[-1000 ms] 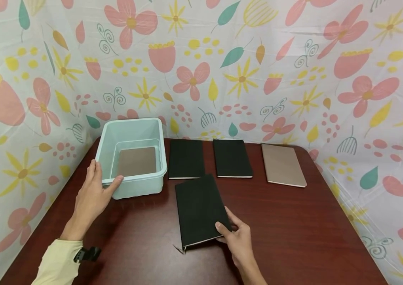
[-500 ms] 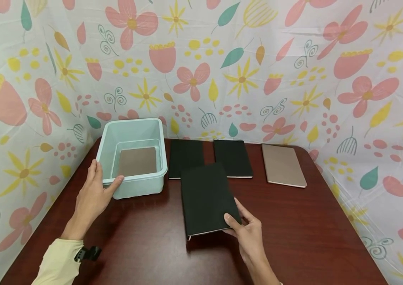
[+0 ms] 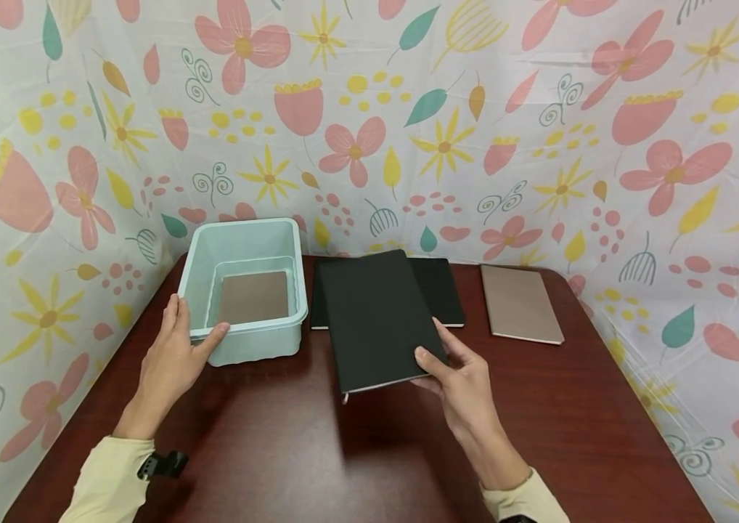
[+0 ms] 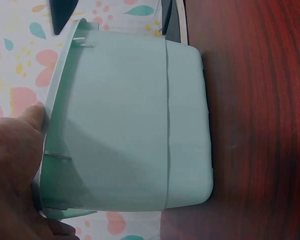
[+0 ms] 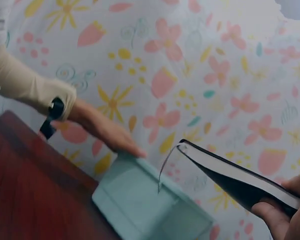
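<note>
My right hand (image 3: 467, 381) holds a black notebook (image 3: 376, 319) by its near right corner, thumb on the cover and fingers beneath. The notebook is raised and tilted over the table; its pale page edges and thin ribbon marker (image 5: 162, 172) show in the right wrist view. At the left stands a light blue-green plastic bin (image 3: 255, 345) with a taupe notebook (image 3: 255, 296) lying flat inside. My left hand (image 3: 170, 356) rests at the bin's near left corner, its fingers straight along the left side and the thumb on the front rim.
Two more black notebooks, the left one (image 3: 319, 309) and the right one (image 3: 444, 290), lie at the back, partly hidden by the held one. Another taupe notebook (image 3: 521, 303) lies at the back right of the dark red-brown table (image 3: 265, 450). A flowered curtain (image 3: 474, 131) surrounds the table's back and sides.
The black notebook in my right hand has risen and moved away toward the back, now overlapping the two black notebooks behind. My left hand and the bin keep their place.
</note>
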`<state>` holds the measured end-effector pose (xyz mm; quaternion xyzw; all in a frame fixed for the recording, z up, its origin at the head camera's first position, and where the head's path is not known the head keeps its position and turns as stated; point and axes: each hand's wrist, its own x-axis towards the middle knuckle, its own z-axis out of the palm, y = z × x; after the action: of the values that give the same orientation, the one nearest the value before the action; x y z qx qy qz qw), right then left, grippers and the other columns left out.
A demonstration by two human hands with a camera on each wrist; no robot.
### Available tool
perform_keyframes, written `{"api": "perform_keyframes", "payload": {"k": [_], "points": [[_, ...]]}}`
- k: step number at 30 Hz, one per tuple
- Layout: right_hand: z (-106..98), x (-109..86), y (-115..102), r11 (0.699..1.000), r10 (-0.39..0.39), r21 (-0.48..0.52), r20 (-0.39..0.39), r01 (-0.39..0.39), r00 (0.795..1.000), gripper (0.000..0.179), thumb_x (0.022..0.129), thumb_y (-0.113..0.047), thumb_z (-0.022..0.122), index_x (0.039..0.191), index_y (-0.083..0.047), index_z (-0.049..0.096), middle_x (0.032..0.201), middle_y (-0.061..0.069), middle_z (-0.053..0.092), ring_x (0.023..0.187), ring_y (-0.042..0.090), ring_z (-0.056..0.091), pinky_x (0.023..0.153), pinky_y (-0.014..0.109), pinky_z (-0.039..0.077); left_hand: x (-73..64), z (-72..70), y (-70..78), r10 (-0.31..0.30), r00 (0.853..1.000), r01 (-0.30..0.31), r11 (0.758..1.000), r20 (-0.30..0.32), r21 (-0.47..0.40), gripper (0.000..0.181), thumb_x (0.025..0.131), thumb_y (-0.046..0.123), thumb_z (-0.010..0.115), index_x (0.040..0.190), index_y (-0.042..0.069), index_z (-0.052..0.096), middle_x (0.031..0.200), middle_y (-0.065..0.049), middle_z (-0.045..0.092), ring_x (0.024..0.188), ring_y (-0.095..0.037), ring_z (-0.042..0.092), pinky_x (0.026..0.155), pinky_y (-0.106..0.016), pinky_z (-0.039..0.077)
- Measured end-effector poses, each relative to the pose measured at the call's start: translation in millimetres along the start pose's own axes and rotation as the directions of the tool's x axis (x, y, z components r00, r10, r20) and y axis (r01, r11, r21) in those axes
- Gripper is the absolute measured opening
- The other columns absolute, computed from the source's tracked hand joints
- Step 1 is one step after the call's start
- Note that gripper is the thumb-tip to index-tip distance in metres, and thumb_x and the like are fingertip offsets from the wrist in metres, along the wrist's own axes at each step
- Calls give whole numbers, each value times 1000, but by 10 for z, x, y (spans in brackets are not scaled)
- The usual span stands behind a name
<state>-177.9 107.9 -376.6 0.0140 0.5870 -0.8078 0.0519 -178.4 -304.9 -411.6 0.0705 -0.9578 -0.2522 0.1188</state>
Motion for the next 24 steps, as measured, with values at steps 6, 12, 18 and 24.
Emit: {"api": "perform_keyframes", "payload": {"k": [6,12,18,24], "points": [[259,177,-246,999,10,32,87,-13,996,60,86,-7,70,140,-20,50,125,13,50,87,21,70,73,36,56,18,9,-3,-10,1000,10,1000,15,2,98,91,65,42,152,0,1,159,-16,-6,127,-52,35,85,-68,36],[609,349,-423,1000,7,7,135,-8,991,57,86,-7,71,138,-22,53,125,13,54,90,21,70,74,37,56,25,13,1,-15,1000,15,1000,15,10,99,91,66,41,152,0,0,159,-15,-7,127,-51,35,81,-66,39],[942,544,-524,999,53,-23,174,-49,983,56,87,-6,69,138,-24,52,123,12,55,94,22,68,80,38,55,25,16,24,-33,999,33,999,25,14,100,90,68,40,152,0,-1,159,-18,-6,127,-51,35,82,-66,39],[1293,803,-530,995,101,-41,160,-96,982,59,88,-3,67,141,-20,49,128,12,52,83,20,69,80,37,55,13,6,20,-44,999,44,999,24,18,100,90,67,41,152,1,-1,159,-18,-6,121,-52,40,80,-66,39]]}}
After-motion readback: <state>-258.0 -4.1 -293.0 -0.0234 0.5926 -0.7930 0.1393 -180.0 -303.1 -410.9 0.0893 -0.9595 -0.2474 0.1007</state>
